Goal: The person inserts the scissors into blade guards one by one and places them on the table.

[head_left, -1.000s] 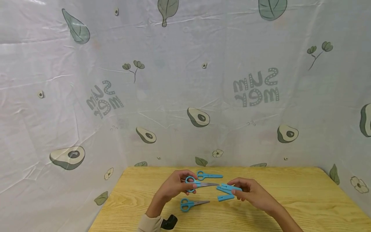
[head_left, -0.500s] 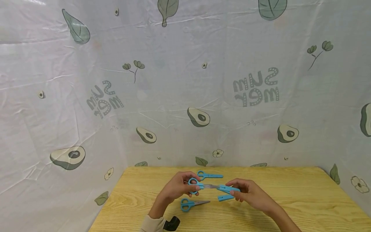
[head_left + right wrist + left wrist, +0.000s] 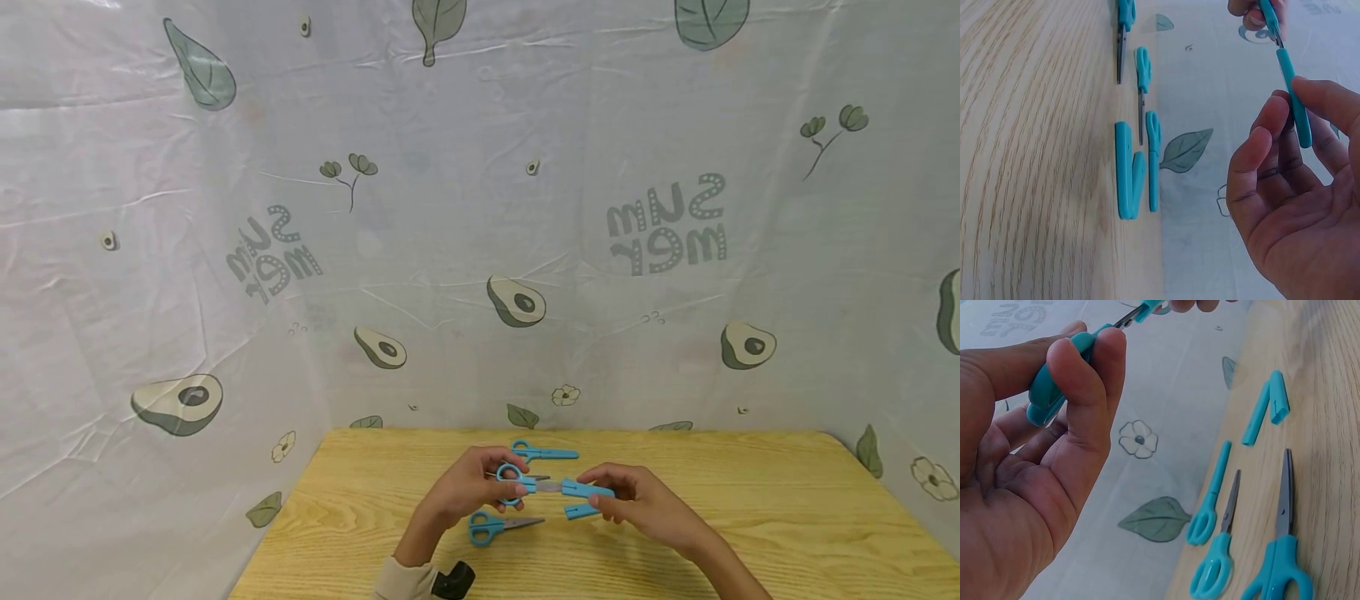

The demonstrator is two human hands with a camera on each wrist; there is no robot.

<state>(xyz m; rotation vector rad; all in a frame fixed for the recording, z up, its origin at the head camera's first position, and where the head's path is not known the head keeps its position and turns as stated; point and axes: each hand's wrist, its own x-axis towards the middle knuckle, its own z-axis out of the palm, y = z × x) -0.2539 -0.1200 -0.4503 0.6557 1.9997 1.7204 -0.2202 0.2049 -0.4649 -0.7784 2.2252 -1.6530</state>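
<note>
My left hand (image 3: 471, 490) pinches the blue handle of a pair of scissors (image 3: 529, 485) between thumb and fingers. My right hand (image 3: 647, 504) holds a blue blade sheath (image 3: 587, 489), seen closely in the right wrist view as a slim sheath (image 3: 1295, 103). The scissors' blades run into the sheath's mouth, with a short stretch of metal showing between handle and sheath. Both hands are raised above the wooden table (image 3: 750, 517). Below them lie two bare-bladed scissors, the nearer scissors (image 3: 1283, 550) and the farther scissors (image 3: 1213, 569).
Sheathed scissors (image 3: 551, 454) lie near the table's back edge. Two loose sheaths, a longer sheath (image 3: 1124, 172) and a shorter sheath (image 3: 1138, 181), rest beside the bare blades. A printed pale curtain (image 3: 450, 367) hangs behind the table. A black device (image 3: 454, 581) sits at the left wrist.
The left hand has moved right with the scissors, and the blades have passed from outside the sheath to partly inside it. The right hand has shifted slightly left.
</note>
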